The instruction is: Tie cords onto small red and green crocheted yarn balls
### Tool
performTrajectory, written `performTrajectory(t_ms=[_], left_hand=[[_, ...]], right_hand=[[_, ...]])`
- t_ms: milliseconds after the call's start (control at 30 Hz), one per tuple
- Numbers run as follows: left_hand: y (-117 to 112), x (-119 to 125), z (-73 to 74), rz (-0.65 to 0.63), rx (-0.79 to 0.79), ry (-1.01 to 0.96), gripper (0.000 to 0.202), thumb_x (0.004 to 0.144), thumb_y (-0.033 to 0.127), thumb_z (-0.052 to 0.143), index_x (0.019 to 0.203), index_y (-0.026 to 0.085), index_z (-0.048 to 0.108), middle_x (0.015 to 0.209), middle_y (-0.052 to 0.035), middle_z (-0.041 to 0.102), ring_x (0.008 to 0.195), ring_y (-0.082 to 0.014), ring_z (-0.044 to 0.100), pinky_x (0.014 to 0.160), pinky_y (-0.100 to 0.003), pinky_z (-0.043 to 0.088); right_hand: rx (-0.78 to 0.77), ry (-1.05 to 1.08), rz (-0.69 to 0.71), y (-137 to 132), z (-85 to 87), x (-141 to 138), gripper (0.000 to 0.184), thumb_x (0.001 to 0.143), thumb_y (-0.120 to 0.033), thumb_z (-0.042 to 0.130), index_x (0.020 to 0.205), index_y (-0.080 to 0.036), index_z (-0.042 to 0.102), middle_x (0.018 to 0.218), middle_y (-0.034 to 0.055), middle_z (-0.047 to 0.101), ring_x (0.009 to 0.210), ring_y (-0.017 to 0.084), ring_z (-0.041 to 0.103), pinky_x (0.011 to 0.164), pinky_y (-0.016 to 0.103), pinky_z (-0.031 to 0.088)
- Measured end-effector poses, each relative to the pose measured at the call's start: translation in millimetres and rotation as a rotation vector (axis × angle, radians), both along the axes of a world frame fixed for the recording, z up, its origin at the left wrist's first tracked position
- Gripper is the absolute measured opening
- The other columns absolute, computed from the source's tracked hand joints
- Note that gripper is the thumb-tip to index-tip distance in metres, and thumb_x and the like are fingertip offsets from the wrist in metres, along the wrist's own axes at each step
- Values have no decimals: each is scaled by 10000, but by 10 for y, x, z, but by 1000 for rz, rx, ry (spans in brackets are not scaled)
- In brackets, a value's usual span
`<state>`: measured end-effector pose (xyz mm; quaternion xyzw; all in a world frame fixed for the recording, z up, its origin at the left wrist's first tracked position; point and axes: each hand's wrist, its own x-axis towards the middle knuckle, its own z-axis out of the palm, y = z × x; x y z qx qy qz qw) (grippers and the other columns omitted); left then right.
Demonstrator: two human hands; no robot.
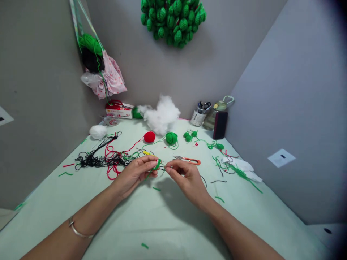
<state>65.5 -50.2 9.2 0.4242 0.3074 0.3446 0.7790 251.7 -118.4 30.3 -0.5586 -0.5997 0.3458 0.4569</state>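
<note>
My left hand (139, 175) pinches a small green crochet piece (156, 166) with a bit of red on it. Close on its right, my right hand (184, 175) has thumb and forefinger pressed together where dark strands meet the piece; what sits between those fingertips is too small to name. Just behind my right hand lie orange thread snips (189, 160). A yellow-handled tool (147, 153), probably a crochet hook, rests behind my left hand. Green yarn trails below the piece.
Tangled black yarn (93, 159) spreads to the left. Beyond are a red yarn ball (149, 137), a green yarn ball (171, 138) and white stuffing (162, 115). A phone (220, 125) stands at back right, near a bottle (213, 117). Yarn scraps (238, 171) lie right.
</note>
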Motion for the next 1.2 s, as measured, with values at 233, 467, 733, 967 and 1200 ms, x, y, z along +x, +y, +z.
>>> performTrajectory(t_ms=[233,467,733,967,1200], left_hand=[[5,2,37,15,96,112,289,724,389,847,904,191,737,894,-9,665,724,-129,618,760,-280,480],[37,-28,-60,-35,323,298,265,768,417,801,913,200,757,779,-8,679,743,-153,598,723,-278,422],[13,-18,-49,-19,276,213,322,817,497,744,927,196,711,825,0,645,682,-130,583,687,-267,444],[-11,-43,32,156,519,377,375,903,543,630,1084,228,720,1049,-37,688,939,-184,593,799,-271,447],[-44,-9,-34,-16,334,199,289,845,458,739,977,203,702,916,-19,669,861,-161,610,822,-296,461]], right_hand=[[15,-79,14,7,-41,27,183,886,-324,608,829,-177,700,612,-23,507,564,107,434,544,245,349],[-32,-145,65,20,-11,37,142,854,-253,606,803,-170,710,596,-26,524,558,102,421,535,244,308],[-98,122,84,79,-30,83,231,820,-405,693,821,-174,717,626,-30,492,591,103,369,553,258,288],[-60,235,13,84,-13,73,265,793,-436,744,815,-174,710,637,-25,500,586,101,361,549,263,286],[-15,155,71,75,-122,53,198,841,-377,710,861,-184,749,687,-11,550,602,100,384,555,261,283]])
